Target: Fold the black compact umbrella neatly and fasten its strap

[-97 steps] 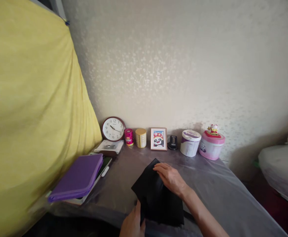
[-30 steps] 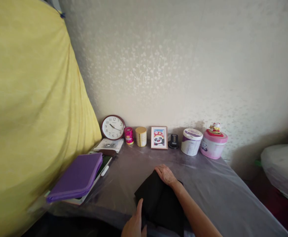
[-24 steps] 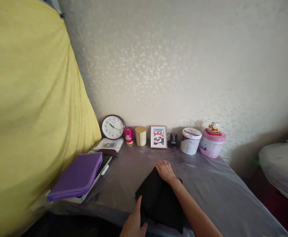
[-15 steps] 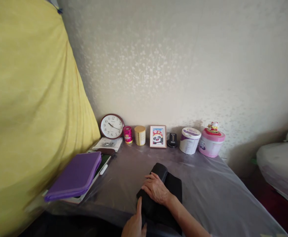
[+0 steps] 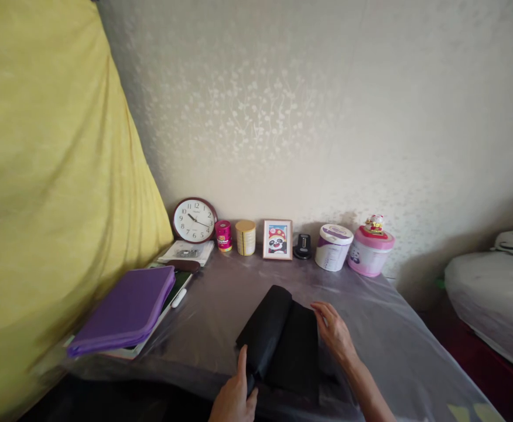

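Observation:
A black, smooth bundle of fabric lies on the table. Its left part is a thick padded roll, and a flat flap extends to the right. At the near left end my left hand is closed around the bundle, one finger stretched along its side. A dark rounded end shows beside those fingers; what it is I cannot tell. My right hand has its fingertips pinched at the flap's upper right edge, the other fingers bent. The bundle's near underside is hidden.
A purple zip folder lies on books at left beside a white pen-like object. Along the wall stand a clock, pink tin, yellow-lidded can, panda picture frame, white tub and pink tub.
My right hand has come off the top of the rolled part and moved right to the flap's edge. The left hand stays at the near left end. The view has shifted slightly.

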The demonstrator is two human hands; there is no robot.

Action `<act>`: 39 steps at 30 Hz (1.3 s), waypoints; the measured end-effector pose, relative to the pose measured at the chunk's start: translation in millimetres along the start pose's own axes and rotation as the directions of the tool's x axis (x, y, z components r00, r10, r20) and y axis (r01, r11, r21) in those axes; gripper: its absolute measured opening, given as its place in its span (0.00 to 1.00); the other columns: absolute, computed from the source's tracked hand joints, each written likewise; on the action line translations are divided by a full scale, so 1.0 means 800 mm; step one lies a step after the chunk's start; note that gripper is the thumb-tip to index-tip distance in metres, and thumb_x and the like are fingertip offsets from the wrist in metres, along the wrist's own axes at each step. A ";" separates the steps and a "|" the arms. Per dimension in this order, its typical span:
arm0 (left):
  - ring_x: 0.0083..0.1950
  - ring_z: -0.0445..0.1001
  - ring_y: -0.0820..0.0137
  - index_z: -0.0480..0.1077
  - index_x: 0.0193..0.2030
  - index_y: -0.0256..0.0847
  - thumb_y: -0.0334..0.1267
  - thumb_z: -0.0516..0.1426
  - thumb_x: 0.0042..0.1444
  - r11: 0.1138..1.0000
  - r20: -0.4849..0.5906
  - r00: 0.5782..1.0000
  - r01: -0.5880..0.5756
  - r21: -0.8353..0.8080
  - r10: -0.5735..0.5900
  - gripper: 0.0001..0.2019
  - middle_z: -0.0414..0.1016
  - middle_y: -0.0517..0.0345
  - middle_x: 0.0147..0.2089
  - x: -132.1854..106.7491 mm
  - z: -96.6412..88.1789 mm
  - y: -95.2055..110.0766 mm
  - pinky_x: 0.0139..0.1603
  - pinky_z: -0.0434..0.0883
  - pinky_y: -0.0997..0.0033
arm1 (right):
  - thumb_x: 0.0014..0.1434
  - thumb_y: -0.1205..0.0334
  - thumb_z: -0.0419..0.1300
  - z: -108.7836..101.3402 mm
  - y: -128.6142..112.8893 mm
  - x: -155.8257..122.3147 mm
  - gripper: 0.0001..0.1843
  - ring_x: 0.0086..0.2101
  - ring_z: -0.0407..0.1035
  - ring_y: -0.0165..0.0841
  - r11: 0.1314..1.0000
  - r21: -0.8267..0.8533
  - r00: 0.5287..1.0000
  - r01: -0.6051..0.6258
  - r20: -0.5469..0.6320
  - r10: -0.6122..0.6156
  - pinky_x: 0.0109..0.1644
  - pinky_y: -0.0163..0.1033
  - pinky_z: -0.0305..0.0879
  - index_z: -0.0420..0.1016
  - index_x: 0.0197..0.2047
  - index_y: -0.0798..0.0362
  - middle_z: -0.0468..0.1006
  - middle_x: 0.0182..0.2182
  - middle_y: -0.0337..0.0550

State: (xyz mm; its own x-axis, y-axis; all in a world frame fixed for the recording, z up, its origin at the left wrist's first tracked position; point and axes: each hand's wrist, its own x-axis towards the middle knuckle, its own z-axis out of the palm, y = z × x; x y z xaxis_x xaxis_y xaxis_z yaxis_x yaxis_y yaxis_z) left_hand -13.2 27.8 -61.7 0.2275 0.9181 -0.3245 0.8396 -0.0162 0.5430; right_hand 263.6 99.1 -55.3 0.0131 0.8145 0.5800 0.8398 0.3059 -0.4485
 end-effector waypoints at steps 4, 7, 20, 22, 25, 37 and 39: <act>0.44 0.72 0.67 0.28 0.65 0.33 0.34 0.46 0.55 0.999 -0.030 0.999 -0.023 -0.029 0.022 0.35 0.73 0.48 0.44 0.003 0.004 -0.004 0.43 0.63 0.74 | 0.60 0.62 0.44 -0.017 0.007 -0.052 0.16 0.45 0.67 0.33 0.999 -0.042 0.998 -0.007 0.060 0.009 0.48 0.39 0.66 0.67 0.48 0.48 0.69 0.47 0.44; 0.44 0.72 0.67 0.29 0.65 0.34 0.34 0.46 0.55 0.999 -0.038 0.999 -0.025 -0.024 0.024 0.35 0.73 0.49 0.43 0.005 0.006 -0.005 0.43 0.63 0.74 | 0.60 0.62 0.44 -0.018 -0.004 -0.073 0.17 0.47 0.65 0.31 0.999 -0.022 0.991 -0.030 0.130 0.032 0.49 0.37 0.65 0.64 0.52 0.44 0.64 0.52 0.42; 0.45 0.72 0.67 0.28 0.65 0.36 0.34 0.46 0.56 1.000 -0.027 1.000 0.005 -0.026 -0.006 0.35 0.73 0.49 0.44 0.005 0.007 -0.005 0.43 0.62 0.74 | 0.51 0.43 0.51 0.007 -0.033 -0.061 0.26 0.23 0.68 0.31 0.582 0.504 0.747 -0.638 0.221 0.626 0.22 0.32 0.63 0.67 0.44 0.55 0.71 0.23 0.39; 0.44 0.72 0.67 0.28 0.65 0.36 0.35 0.46 0.55 1.000 -0.022 1.000 0.003 -0.025 -0.003 0.35 0.73 0.49 0.44 0.004 0.005 -0.004 0.42 0.62 0.74 | 0.50 0.41 0.51 0.009 -0.037 -0.056 0.28 0.19 0.64 0.29 0.538 0.512 0.714 -0.669 0.241 0.657 0.18 0.31 0.58 0.68 0.42 0.56 0.68 0.19 0.36; 0.44 0.72 0.67 0.28 0.65 0.36 0.35 0.46 0.56 1.000 -0.030 1.000 0.006 -0.031 -0.007 0.35 0.73 0.49 0.43 0.004 0.005 -0.003 0.42 0.62 0.74 | 0.49 0.41 0.51 0.010 -0.042 -0.048 0.28 0.16 0.60 0.28 0.564 0.462 0.707 -0.684 0.228 0.670 0.16 0.31 0.54 0.68 0.41 0.57 0.64 0.15 0.33; 0.44 0.72 0.66 0.27 0.65 0.33 0.35 0.44 0.56 0.999 -0.037 0.999 0.001 -0.044 -0.003 0.34 0.73 0.47 0.44 0.004 0.009 0.001 0.43 0.63 0.72 | 0.50 0.44 0.52 0.017 -0.036 -0.031 0.21 0.24 0.66 0.32 0.744 0.288 0.798 -0.602 0.217 0.562 0.27 0.35 0.60 0.71 0.34 0.55 0.70 0.20 0.37; 0.45 0.71 0.66 0.26 0.65 0.32 0.35 0.44 0.56 0.998 -0.041 0.999 -0.013 -0.055 0.011 0.35 0.73 0.47 0.44 0.005 0.009 0.001 0.44 0.63 0.72 | 0.49 0.46 0.53 0.018 -0.041 -0.026 0.19 0.22 0.63 0.30 0.764 0.292 0.818 -0.575 0.215 0.534 0.25 0.34 0.57 0.70 0.28 0.54 0.67 0.18 0.35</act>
State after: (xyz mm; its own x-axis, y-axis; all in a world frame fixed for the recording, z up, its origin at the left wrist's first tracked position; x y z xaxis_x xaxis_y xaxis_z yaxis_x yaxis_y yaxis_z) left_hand -7.8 28.7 -68.2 0.2160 0.9334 -0.2866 0.8082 -0.0062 0.5888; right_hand 228.5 79.3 -62.2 0.3422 0.9354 0.0886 0.4758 -0.0912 -0.8748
